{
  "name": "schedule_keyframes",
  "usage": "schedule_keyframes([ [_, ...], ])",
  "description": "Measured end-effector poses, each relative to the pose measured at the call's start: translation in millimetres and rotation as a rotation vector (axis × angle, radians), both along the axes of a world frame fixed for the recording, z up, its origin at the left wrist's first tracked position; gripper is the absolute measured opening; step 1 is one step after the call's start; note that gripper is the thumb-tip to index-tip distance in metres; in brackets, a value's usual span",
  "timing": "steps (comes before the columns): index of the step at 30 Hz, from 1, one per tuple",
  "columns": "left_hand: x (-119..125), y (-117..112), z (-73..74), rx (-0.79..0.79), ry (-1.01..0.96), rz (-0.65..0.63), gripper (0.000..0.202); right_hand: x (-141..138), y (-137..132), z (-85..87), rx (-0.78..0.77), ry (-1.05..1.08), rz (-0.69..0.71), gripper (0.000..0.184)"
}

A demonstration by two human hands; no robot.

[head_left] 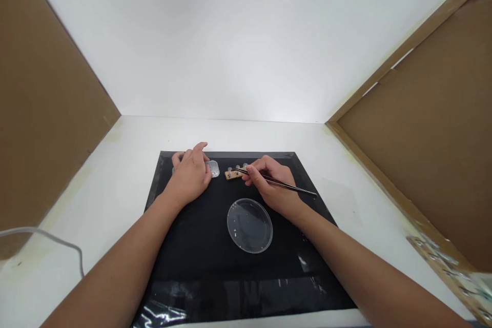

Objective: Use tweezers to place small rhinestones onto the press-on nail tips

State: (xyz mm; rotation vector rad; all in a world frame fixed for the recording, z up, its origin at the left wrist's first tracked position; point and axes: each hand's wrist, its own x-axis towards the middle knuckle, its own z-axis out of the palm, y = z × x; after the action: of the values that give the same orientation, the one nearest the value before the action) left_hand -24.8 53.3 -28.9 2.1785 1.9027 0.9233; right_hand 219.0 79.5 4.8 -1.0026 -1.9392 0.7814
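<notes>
On the left of the black mat, my left hand (191,171) lies over a small clear plastic box (213,168), its fingers bent round the far side and one finger raised. The hand covers most of that box; small pale bits show in its right end. Black tweezers (284,183) are pinched in my right hand (272,179), their tips pointing left. Those tips are at a small wooden rack (232,175) with several little clear vials standing in it. Whether the tips touch a vial, I cannot tell. Nearer to me lies a round clear dish (249,225) with tiny bits at its left side.
A black mat (207,266) with a glossy front strip lies on the white table (130,138). Brown board walls stand left and right. A pale cable (57,240) runs in from the left. A wooden rack holding metal tools (442,266) sits at the lower right.
</notes>
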Motion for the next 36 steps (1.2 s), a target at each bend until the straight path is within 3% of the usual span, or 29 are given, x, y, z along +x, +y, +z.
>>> schedule_keyframes([
  [30, 1.4, -0.5, 0.2, -0.055, 0.060, 0.026, 0.053, 5.9, 3.4, -1.6, 0.022, -0.006, 0.043, 0.021],
  [36, 0.8, -1.4, 3.2, -0.050, 0.143, -0.004, 0.033, 15.3, -2.3, 0.5, 0.065, 0.105, 0.064, 0.032],
])
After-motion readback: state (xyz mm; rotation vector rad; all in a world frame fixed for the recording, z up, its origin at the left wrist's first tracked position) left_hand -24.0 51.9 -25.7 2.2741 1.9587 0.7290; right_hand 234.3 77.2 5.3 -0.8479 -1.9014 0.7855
